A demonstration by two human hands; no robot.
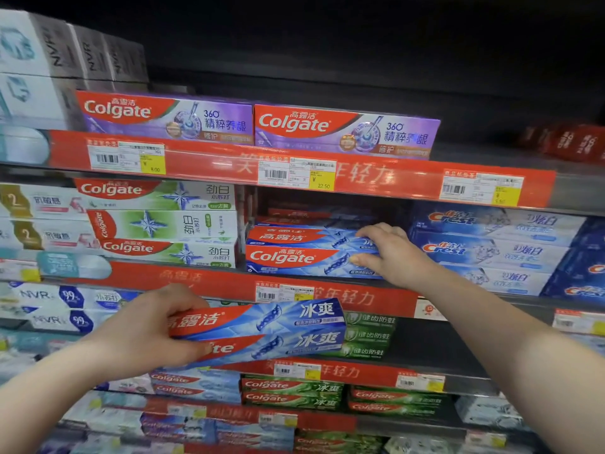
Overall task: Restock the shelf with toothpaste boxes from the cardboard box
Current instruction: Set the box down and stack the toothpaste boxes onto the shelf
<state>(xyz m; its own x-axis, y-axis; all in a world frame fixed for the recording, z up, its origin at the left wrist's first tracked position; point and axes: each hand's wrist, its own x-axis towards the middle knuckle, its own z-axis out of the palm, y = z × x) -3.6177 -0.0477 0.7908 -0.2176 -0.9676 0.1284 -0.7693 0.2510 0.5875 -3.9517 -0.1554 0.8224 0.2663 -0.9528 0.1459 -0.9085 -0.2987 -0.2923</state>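
Note:
My left hand (154, 329) is shut on two stacked blue-and-red Colgate toothpaste boxes (278, 329), held level in front of the shelf below the middle row. My right hand (389, 250) grips the right end of a blue Colgate box (294, 258) lying on the middle shelf, thumb under and fingers on top. That box sits in a stack of the same blue boxes (294, 235), with more lying behind in the dark gap. The cardboard box is out of view.
Green-white Colgate boxes (163, 224) stand left of the blue stack, Crest boxes (491, 250) to its right. Purple Colgate boxes (343, 131) fill the shelf above. A red price rail (212, 280) runs along the shelf edge. Lower shelves hold green and blue boxes.

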